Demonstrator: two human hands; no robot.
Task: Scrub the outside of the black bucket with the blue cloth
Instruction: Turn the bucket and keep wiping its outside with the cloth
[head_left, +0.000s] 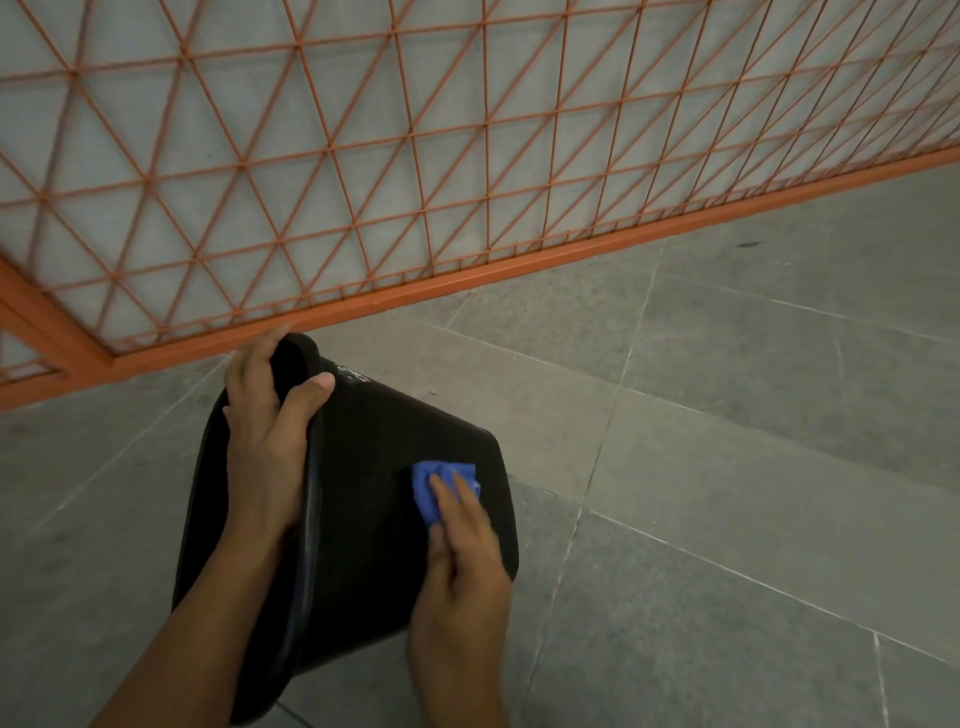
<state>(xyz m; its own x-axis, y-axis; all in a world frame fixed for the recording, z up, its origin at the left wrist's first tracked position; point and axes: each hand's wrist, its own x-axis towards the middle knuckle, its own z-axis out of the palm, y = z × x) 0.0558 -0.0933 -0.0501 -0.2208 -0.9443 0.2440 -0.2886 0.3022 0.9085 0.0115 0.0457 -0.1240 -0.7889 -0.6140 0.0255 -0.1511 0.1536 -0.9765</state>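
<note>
Right hand (462, 577) fingers straight on blue cloth (436, 486) against black bucket (374, 467); left hand (267, 426) fingers curled round rim.

Hands: two, left hand (267, 431) and right hand (462, 566)
Black bucket (374, 467): one
Blue cloth (439, 486): one
Orange lattice fence (415, 171): one
Grey tiled floor (753, 467): one

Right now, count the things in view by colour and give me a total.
Black: 1, the bucket
Blue: 1, the cloth
Orange: 1, the metal grille
Grey: 1, the tiled floor
Total: 4
</note>
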